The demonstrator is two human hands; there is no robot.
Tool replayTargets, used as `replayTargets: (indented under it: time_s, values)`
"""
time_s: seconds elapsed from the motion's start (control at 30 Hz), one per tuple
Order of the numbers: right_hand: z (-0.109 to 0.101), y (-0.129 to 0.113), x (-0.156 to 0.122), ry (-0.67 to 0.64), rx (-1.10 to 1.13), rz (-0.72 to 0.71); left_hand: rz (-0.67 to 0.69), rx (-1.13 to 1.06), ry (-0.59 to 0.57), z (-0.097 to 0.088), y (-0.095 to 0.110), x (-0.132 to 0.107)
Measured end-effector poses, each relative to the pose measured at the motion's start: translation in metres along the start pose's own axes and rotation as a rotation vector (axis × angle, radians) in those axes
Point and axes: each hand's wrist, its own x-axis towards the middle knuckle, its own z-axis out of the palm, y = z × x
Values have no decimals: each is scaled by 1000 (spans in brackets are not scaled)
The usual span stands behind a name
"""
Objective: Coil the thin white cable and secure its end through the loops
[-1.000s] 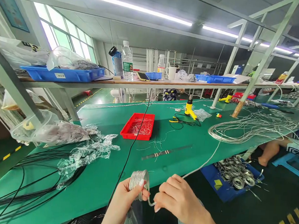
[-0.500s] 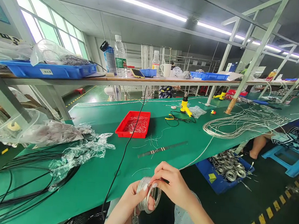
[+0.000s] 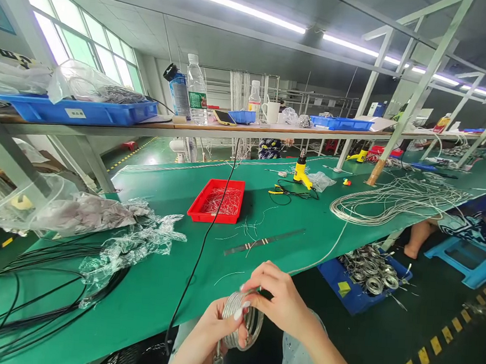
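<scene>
My left hand grips a small coil of silver cable just in front of the green bench's near edge. My right hand pinches the top of the same coil, fingers closed on the strand. A silver cable runs from the coil up across the bench to a big loose loop of silver cable at the right. A metal end hangs from the coil below my left hand.
A red tray of wire pieces, a steel ruler, a yellow heat gun, crumpled plastic bags and black cables lie on the bench. A blue bin of finished coils stands on the floor. Another person's legs show at right.
My right hand rose from below the coil to its top, laying the strand around. The coil turned to show its open ring. The view shifted slightly.
</scene>
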Motion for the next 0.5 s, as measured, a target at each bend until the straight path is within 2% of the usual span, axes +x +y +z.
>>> replayTargets:
  time_s: [0.07, 0.17, 0.27, 0.33, 0.4, 0.5]
  values:
    - [-4, 17, -5, 20, -171, 27, 39, -109, 91, -6, 5, -4]
    - [-11, 50, -16, 161, -418, 37, 147, -311, 260, -23, 17, -11]
    - [-11, 67, -26, 217, -506, -36, 234, -283, 414, -37, 27, -14]
    - [-6, 59, -28, 184, -539, -134, 275, -112, 513, -40, 29, -13]
    - [0, 39, -28, 132, -592, -268, 282, 85, 559, -35, 27, -10]
    - [7, 5, -21, 67, -662, -418, 232, 296, 478, -23, 22, -5]
